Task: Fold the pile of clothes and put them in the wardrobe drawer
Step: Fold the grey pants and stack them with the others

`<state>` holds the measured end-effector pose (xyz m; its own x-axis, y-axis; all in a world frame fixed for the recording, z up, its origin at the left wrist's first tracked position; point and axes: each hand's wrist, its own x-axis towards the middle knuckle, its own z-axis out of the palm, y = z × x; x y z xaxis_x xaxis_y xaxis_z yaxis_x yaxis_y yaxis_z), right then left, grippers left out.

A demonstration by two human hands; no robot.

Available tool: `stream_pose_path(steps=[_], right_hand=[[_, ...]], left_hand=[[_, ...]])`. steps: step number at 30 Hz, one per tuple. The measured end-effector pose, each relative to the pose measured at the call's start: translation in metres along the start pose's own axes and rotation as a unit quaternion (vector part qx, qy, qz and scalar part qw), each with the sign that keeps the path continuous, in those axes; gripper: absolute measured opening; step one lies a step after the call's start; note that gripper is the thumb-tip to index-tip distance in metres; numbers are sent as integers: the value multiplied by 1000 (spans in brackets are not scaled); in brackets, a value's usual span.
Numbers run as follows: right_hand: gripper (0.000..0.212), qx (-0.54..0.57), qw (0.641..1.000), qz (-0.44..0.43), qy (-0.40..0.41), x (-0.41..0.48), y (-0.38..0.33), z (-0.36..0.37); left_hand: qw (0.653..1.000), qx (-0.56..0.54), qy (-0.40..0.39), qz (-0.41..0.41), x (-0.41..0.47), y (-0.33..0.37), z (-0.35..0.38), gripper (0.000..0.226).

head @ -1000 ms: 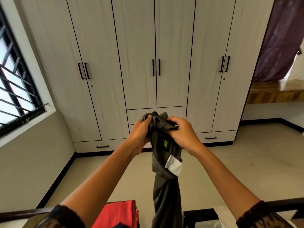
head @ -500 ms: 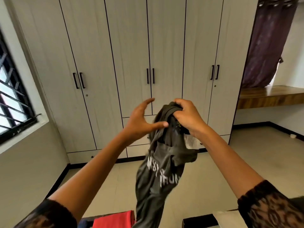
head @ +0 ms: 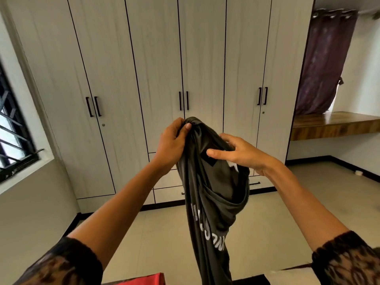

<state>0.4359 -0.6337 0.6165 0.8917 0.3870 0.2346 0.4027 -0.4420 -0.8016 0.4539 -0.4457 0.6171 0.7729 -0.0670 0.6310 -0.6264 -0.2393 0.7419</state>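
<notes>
Slightly shiny dark cloth garment (head: 207,182); matt pale woodgrain wardrobe (head: 156,58); glossy wooden shelf (head: 333,125).

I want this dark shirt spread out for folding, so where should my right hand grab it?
Pinch the upper edge just right of the left hand, coming from the right. The shirt hangs bunched from that one grip, so a second hold there can spread it.

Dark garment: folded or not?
Not folded. The dark garment hangs bunched and twisted from the left hand, which pinches its top; the right hand is at its opening.
</notes>
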Motion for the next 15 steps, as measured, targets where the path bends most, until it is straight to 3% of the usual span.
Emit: stream_pose_path(steps=[3,6,9,13,15], right_hand=[[43,-12,999,-31,-24,-1,9,0],[62,47,995,-44,-78,2,19,14],[51,53,994,-29,-96,5,33,29],[40,116,988,-3,-100,4,55,41],[46,152,981,1,-121,4,67,42]], left_hand=[[1000,14,0,21,8,5,-3,19],[998,36,-5,45,15,11,-2,21],[994,83,20,62,23,16,-5,21],[975,181,108,67,30,20,-20,18],[956,235,167,52,31,22,-30,19]])
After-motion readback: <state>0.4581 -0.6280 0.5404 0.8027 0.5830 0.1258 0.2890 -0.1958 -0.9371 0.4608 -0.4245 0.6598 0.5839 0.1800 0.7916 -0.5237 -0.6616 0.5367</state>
